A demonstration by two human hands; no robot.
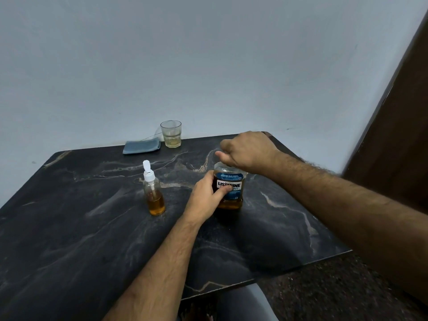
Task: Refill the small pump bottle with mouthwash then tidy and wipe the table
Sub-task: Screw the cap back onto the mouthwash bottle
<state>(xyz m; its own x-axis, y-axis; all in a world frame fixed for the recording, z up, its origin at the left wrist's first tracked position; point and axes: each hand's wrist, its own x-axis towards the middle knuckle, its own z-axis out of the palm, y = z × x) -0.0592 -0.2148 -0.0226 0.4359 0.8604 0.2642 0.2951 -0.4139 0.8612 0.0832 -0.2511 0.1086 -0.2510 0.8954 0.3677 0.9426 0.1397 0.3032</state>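
Observation:
A mouthwash bottle point(231, 193) with amber liquid and a blue label stands upright on the dark marble table point(92, 228). My left hand point(206, 200) wraps around its left side, thumb across the label. My right hand point(247, 151) is closed over the bottle's top, hiding the cap. To the left stands the small clear pump bottle point(154, 193), its white pump head on, about a third full of amber liquid.
A folded grey-blue cloth point(141, 146) lies at the table's far edge by the wall. Beside it stands a glass tumbler point(171, 134) with a little pale liquid. A dark brown door or panel point(398, 135) rises at the right.

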